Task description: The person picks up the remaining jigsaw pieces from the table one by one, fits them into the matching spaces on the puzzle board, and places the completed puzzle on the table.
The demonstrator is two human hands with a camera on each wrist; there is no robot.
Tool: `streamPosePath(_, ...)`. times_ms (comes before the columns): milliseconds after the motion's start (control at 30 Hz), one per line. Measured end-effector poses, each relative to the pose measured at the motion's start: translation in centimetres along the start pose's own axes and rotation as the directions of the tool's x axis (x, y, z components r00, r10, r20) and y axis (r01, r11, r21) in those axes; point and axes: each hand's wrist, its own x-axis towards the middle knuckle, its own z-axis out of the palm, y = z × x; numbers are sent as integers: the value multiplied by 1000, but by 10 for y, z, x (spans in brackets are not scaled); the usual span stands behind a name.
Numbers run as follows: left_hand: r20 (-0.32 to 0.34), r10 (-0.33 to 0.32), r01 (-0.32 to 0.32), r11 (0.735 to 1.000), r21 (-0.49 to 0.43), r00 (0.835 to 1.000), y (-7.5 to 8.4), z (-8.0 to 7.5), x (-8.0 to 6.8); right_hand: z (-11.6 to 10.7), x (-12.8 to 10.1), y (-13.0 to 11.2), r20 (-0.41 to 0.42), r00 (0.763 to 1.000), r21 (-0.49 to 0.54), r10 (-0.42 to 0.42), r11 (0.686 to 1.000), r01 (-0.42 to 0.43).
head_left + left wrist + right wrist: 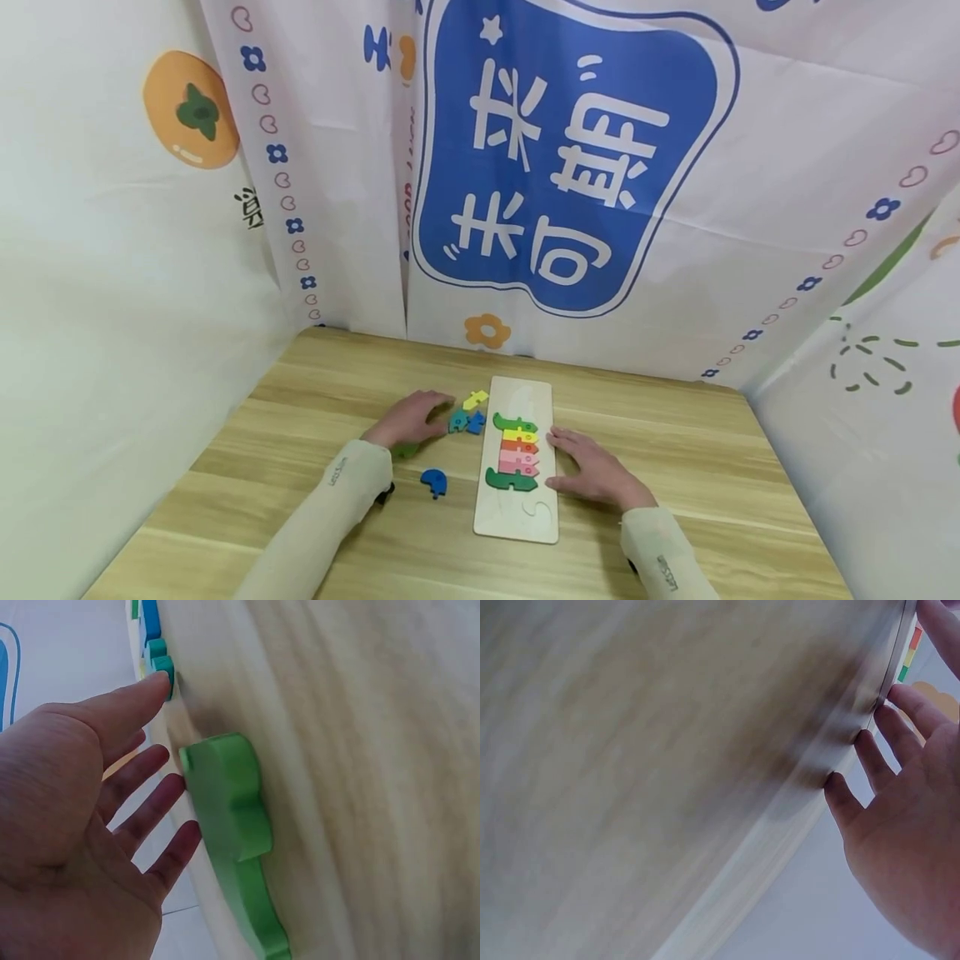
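A pale wooden puzzle board (515,517) lies lengthwise on the table, with a row of coloured interlocking pieces (519,457) in its middle: green, yellow, orange, pink and dark green. To its left, my left hand (411,419) hovers over the table with fingers spread and nothing in its grasp. Its thumb tip is right at a teal piece (162,675), while a green piece (229,802) lies beneath its other fingers, partly hidden in the head view. My right hand (596,471) rests along the board's right edge, fingertips against it and fingers (874,761) loosely extended.
Near the left hand lie a yellow piece (476,400) and a small blue piece (476,422). A rounded blue piece (434,482) sits closer to me. The wood-grain table (675,433) meets a printed cloth (360,292) at its back edge.
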Motion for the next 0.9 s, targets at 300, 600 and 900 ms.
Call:
streamPosePath(300,7,37,-37,996,86,999,4,12,8,3,2,2,-3,1000,0,-5,1000,5)
streamPosePath(600,-57,6,-1,997,80,998,14,16,21,3,2,3,-3,1000,5,-12,1000,12)
streamPosePath(900,-82,11,7,977,214,997,27,23,51,1,3,4,-5,1000,-9,3,1000,-3)
